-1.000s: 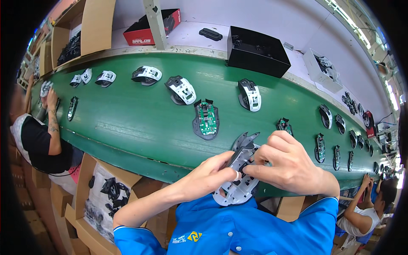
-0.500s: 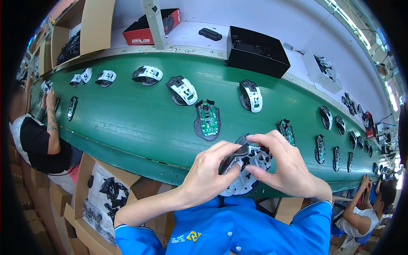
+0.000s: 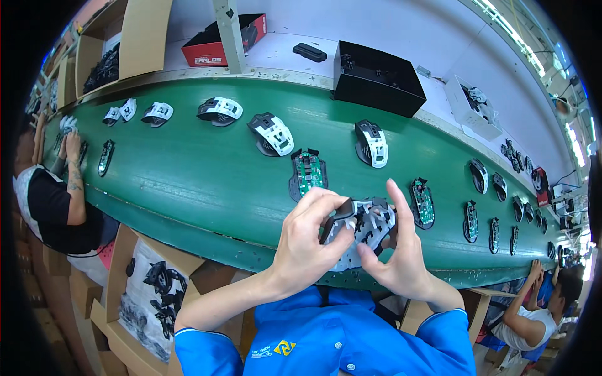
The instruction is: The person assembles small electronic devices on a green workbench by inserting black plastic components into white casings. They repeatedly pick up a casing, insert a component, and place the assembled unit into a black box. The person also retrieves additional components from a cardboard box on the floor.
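Observation:
In front of my chest a mouse's upper shell (image 3: 374, 220) is held tilted, its ribbed grey-white inside facing me and a dark edge on top. My left hand (image 3: 308, 241) grips its left side, fingers outside and thumb pressed inside. At the other side is my right hand (image 3: 401, 257), index finger raised off the shell, thumb at the inner face and the other fingers partly hidden behind it. Just beyond my left hand lies a mouse base with a green circuit board (image 3: 309, 172). Another such base (image 3: 422, 203) lies beyond my right hand.
Black-and-white mouse shells (image 3: 271, 133) and more circuit-board bases (image 3: 471, 220) are spread along the green conveyor belt (image 3: 207, 163). A black box (image 3: 379, 78) stands on the back ledge. A carton of black parts (image 3: 150, 294) sits low at left. Co-workers sit at both ends.
My right index finger has lifted off the shell and now points up, and the right hand has opened wider. The shell has tilted, showing more of its inside.

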The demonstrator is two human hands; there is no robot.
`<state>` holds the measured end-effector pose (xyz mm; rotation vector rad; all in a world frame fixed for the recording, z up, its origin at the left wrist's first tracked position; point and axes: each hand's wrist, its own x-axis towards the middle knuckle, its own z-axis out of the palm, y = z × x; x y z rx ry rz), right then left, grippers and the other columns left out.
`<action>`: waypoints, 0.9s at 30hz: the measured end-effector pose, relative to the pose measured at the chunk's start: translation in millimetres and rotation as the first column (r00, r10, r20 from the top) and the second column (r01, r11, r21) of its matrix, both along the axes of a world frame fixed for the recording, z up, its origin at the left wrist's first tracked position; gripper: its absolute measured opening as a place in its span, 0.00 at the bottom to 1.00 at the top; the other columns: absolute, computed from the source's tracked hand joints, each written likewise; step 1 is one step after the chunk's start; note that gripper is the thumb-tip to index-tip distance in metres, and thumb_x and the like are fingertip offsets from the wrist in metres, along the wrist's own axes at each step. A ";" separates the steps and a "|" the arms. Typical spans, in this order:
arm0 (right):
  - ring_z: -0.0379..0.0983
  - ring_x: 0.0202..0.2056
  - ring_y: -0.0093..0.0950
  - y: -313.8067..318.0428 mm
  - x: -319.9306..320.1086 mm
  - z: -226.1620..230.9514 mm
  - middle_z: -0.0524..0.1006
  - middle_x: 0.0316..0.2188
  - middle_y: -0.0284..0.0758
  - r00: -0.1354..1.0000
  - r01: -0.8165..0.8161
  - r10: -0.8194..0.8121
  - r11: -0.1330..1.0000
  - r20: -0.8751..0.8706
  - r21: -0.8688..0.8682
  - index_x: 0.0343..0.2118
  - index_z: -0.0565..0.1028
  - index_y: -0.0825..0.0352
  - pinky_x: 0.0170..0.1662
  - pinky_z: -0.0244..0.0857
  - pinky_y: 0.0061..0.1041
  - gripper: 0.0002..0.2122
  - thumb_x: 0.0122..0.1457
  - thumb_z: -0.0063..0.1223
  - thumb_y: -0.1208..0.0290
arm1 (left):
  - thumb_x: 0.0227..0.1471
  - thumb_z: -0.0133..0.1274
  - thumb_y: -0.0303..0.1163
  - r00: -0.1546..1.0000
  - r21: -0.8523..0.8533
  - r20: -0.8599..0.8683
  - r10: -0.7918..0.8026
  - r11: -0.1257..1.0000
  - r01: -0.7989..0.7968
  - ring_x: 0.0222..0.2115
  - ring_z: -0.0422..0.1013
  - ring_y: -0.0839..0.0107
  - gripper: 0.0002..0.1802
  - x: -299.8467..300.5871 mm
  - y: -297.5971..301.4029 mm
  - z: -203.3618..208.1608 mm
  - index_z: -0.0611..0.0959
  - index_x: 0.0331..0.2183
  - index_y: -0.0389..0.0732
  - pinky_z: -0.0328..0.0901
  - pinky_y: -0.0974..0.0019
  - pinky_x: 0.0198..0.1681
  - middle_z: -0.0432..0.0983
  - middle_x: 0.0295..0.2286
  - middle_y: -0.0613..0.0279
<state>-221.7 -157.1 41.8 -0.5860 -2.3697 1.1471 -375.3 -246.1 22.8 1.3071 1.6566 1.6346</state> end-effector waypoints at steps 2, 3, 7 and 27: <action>0.73 0.37 0.32 -4.3 -7.7 -13.8 0.68 0.43 0.47 0.993 0.037 -0.030 0.997 -0.117 0.065 0.61 0.42 0.73 0.29 0.70 0.23 0.43 0.45 0.58 0.80 | 0.41 0.54 0.22 0.999 0.041 0.032 0.035 0.999 -0.036 0.28 0.68 0.69 0.13 2.2 1.1 0.1 0.78 0.35 0.34 0.64 0.69 0.28 0.68 0.31 0.58; 0.73 0.36 0.32 -6.8 -11.2 -16.8 0.68 0.42 0.46 0.988 0.063 -0.046 0.992 -0.151 0.107 0.61 0.42 0.73 0.30 0.70 0.23 0.43 0.45 0.58 0.81 | 0.41 0.54 0.22 0.997 0.063 0.049 0.053 0.996 -0.056 0.28 0.68 0.69 0.13 2.7 2.1 0.6 0.78 0.35 0.35 0.64 0.69 0.28 0.68 0.32 0.58; 0.74 0.33 0.31 -3.7 -20.5 -20.3 0.70 0.39 0.44 0.970 0.113 -0.046 0.955 -0.237 0.276 0.61 0.43 0.73 0.31 0.70 0.24 0.42 0.44 0.57 0.84 | 0.42 0.53 0.20 0.999 0.072 -0.001 0.048 0.996 -0.048 0.31 0.69 0.69 0.14 1.0 2.7 0.7 0.78 0.36 0.35 0.65 0.69 0.32 0.67 0.34 0.58; 0.68 0.43 0.23 -1.0 -25.7 -14.0 0.66 0.45 0.40 0.952 0.125 -0.136 0.991 -0.274 -0.056 0.50 0.57 0.70 0.43 0.67 0.23 0.30 0.44 0.58 0.83 | 0.40 0.50 0.19 0.984 0.131 -0.174 0.041 0.991 -0.018 0.37 0.74 0.63 0.30 -1.3 -5.3 7.4 0.66 0.50 0.31 0.69 0.65 0.39 0.72 0.41 0.48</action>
